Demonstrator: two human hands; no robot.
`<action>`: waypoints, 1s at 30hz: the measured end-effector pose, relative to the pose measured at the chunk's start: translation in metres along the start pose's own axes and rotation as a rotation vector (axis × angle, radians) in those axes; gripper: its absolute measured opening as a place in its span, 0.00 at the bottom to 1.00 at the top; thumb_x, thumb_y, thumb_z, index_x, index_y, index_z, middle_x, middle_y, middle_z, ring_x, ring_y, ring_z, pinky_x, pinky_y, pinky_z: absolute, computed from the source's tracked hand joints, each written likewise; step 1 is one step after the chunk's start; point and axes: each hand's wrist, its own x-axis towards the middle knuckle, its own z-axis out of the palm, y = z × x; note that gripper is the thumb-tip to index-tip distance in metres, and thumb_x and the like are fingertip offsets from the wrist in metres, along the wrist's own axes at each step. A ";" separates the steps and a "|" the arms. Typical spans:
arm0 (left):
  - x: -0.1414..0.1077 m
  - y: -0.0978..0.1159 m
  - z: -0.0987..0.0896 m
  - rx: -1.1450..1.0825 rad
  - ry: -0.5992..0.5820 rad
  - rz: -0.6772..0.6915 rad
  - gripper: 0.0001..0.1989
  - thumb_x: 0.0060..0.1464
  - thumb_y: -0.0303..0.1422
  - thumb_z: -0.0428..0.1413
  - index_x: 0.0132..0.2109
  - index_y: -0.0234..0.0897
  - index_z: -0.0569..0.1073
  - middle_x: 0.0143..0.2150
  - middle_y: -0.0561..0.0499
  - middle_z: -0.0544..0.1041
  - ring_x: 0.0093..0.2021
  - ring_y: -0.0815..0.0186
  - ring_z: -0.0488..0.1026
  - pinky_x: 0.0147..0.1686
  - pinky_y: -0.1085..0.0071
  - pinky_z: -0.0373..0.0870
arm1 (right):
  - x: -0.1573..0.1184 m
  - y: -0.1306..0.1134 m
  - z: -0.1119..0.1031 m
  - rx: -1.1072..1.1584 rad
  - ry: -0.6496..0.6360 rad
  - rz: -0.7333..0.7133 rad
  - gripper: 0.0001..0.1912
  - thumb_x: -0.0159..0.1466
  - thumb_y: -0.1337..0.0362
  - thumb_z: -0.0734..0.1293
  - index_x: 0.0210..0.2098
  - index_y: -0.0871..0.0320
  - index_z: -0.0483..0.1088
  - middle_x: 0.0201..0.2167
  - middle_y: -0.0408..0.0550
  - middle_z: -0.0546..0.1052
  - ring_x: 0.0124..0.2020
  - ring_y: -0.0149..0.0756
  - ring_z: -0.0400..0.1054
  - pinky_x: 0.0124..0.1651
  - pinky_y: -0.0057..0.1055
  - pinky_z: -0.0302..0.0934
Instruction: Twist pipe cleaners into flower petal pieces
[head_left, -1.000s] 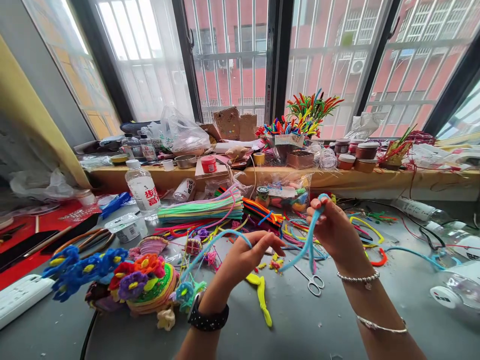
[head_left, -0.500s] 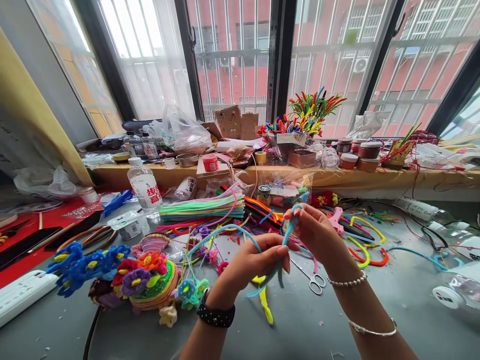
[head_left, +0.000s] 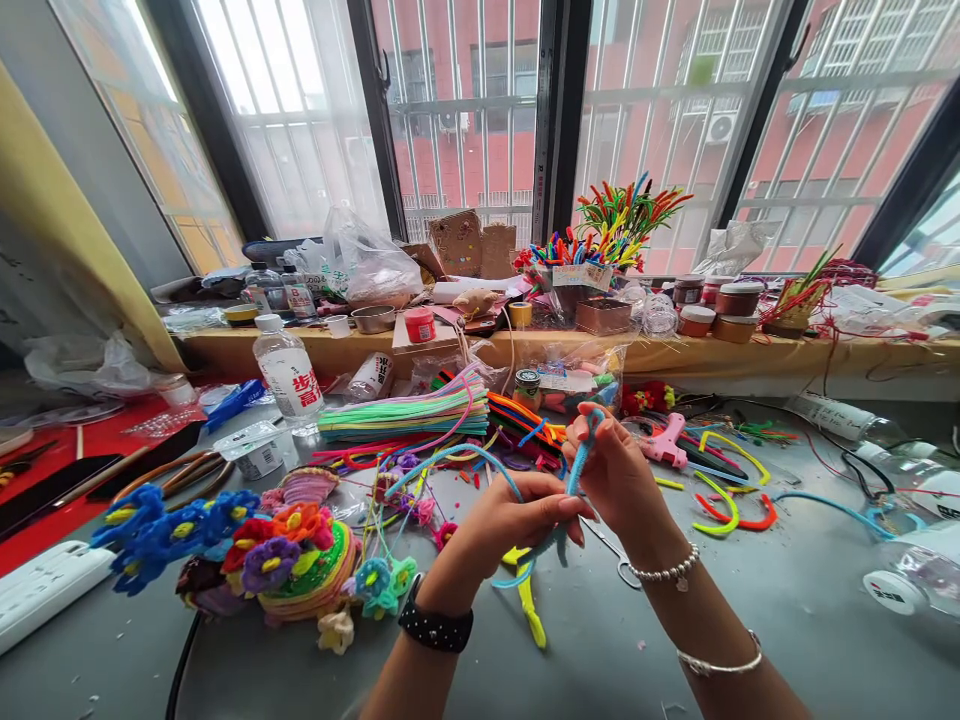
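One blue pipe cleaner is pinched near its upper bend by the right hand, lower down by the left hand. Between grips it slants steeply up rightward

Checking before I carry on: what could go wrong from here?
The left hand and right hand both pinch the blue pipe cleaner, so it could slip or kink between them. A loose blue end hangs near the yellow strip and might snag it. The scissors lie partly hidden near the right hand, which might brush them.
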 end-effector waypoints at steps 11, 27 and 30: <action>0.002 -0.002 0.000 -0.119 0.029 -0.009 0.10 0.43 0.35 0.57 0.29 0.31 0.75 0.17 0.57 0.60 0.16 0.81 0.48 0.15 0.79 0.40 | 0.002 -0.007 -0.003 -0.091 0.157 0.031 0.11 0.46 0.58 0.70 0.28 0.55 0.72 0.25 0.40 0.75 0.20 0.20 0.62 0.24 0.17 0.59; 0.007 0.000 -0.009 -0.310 0.546 0.181 0.11 0.38 0.36 0.60 0.27 0.30 0.74 0.15 0.60 0.52 0.17 0.80 0.47 0.16 0.81 0.45 | -0.007 -0.002 0.011 -0.964 -0.224 0.272 0.13 0.49 0.57 0.67 0.22 0.63 0.71 0.17 0.42 0.69 0.20 0.27 0.59 0.24 0.24 0.53; 0.008 -0.001 -0.007 -0.317 0.529 0.184 0.12 0.38 0.37 0.59 0.28 0.30 0.74 0.14 0.60 0.52 0.16 0.80 0.47 0.16 0.81 0.45 | -0.006 -0.002 0.008 -0.858 -0.249 0.356 0.12 0.49 0.58 0.68 0.20 0.63 0.68 0.18 0.41 0.68 0.21 0.26 0.60 0.26 0.24 0.55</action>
